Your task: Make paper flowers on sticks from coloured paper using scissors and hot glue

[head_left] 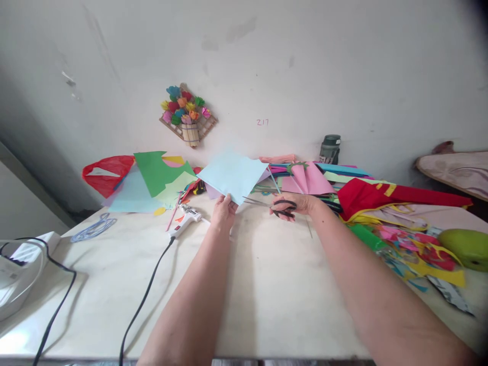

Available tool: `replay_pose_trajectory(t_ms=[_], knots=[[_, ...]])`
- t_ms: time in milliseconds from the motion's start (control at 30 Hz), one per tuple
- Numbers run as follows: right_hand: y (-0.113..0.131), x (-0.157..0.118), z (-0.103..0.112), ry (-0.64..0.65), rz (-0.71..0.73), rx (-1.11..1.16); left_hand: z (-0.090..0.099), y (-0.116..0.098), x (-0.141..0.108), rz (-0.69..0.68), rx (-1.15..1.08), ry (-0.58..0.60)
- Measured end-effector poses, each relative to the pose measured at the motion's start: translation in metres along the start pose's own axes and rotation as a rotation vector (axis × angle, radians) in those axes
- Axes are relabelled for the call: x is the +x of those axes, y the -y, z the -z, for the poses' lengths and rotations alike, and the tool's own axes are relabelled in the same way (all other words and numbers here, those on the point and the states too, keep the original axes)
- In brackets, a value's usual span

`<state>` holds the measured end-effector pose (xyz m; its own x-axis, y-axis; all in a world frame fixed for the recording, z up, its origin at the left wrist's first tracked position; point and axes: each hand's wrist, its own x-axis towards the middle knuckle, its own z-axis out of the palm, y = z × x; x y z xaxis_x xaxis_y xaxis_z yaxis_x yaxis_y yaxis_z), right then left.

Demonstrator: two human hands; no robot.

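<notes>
A sheet of light blue paper (233, 175) is held up above the table, tilted so that one corner points down towards me. My left hand (224, 211) pinches it near that lower corner. In my right hand (297, 206) is a pair of scissors (284, 207) with black handles, fingers through the loops. The blades point left and their tips reach the paper's lower right edge. Whether the blades have cut into it I cannot tell. Left of my left hand lies a white glue gun (186, 222) with a black cord.
Coloured paper sheets (162, 173) lie at the back left. Pink paper (312, 179) and a dark bottle (330, 149) stand at the back right. Paper scraps (430, 249), red cloth (366, 195) and a green rounded object (467, 248) lie right. A power strip (34, 269) sits left.
</notes>
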<state>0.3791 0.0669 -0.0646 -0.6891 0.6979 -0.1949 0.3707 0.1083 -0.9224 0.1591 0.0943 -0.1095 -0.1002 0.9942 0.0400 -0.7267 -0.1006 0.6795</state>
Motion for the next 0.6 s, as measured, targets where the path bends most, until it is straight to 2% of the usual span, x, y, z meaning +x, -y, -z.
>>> replay_pose_trajectory(t_ms=[133,367,600], knots=[[-0.002,-0.001,0.000,0.029,-0.077,-0.017,-0.002,-0.001,-0.002,-0.001,-0.060,0.009],[0.005,0.012,-0.012,-0.025,0.040,-0.008,-0.003,0.001,-0.003,0.021,-0.084,-0.002],[0.004,0.022,-0.023,-0.057,0.028,-0.032,-0.003,0.004,-0.001,0.051,-0.079,-0.030]])
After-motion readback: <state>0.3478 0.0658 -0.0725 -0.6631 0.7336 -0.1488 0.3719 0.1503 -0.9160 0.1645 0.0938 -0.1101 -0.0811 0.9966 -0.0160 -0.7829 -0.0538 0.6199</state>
